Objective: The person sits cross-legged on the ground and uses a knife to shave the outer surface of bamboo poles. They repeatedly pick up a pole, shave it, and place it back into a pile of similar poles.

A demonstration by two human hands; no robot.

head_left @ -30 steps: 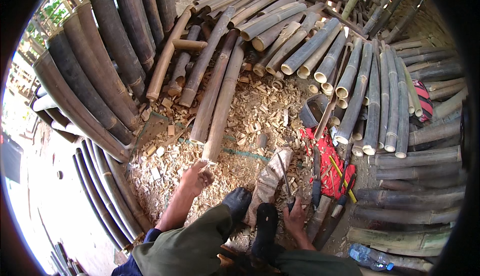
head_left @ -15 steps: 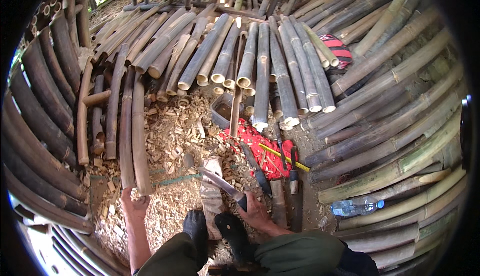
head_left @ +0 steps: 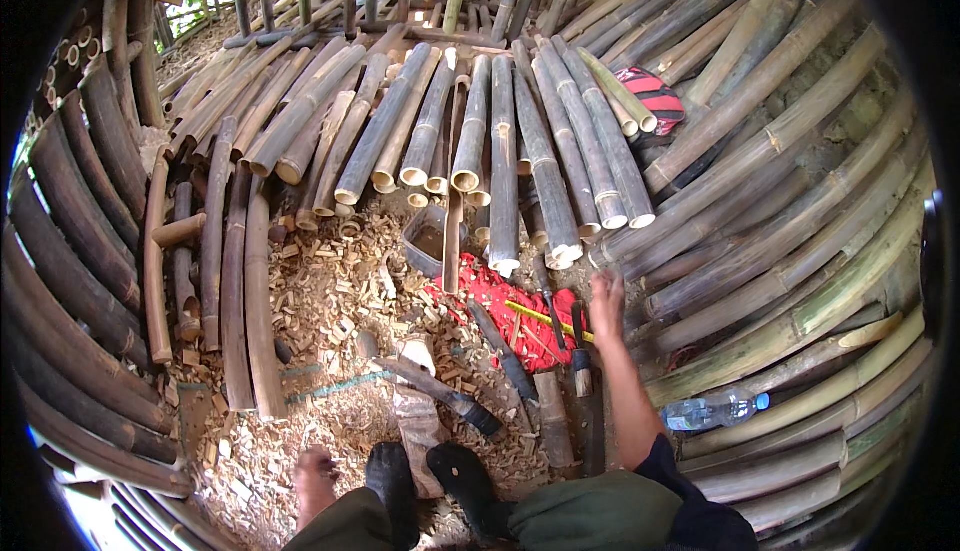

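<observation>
My right hand [head_left: 607, 306] is stretched forward past the right edge of a red cloth [head_left: 487, 291], close to the cut ends of the bamboo poles [head_left: 607, 196]. It holds nothing that I can see, and its fingers look extended, slightly blurred. Low over the wood chips, beside my left foot, my left hand [head_left: 316, 468] is smeared by motion, so its fingers are unclear. A large knife [head_left: 428, 383] with a dark handle lies across a pale wooden block [head_left: 418, 429] in front of my feet. Two bamboo lengths [head_left: 262, 321] rest at the left.
Several dark-handled tools [head_left: 505, 353] and a yellow measuring strip [head_left: 530, 315] lie on or beside the cloth. A grey tub [head_left: 425, 241] stands behind it. Bamboo is stacked on both sides. A plastic bottle [head_left: 712, 410] lies at right, and a red-and-black striped item [head_left: 650, 101] farther back.
My right hand has put the knife down on the block and reached forward and right. My left hand has let go of the bamboo end and drawn back toward my legs.
</observation>
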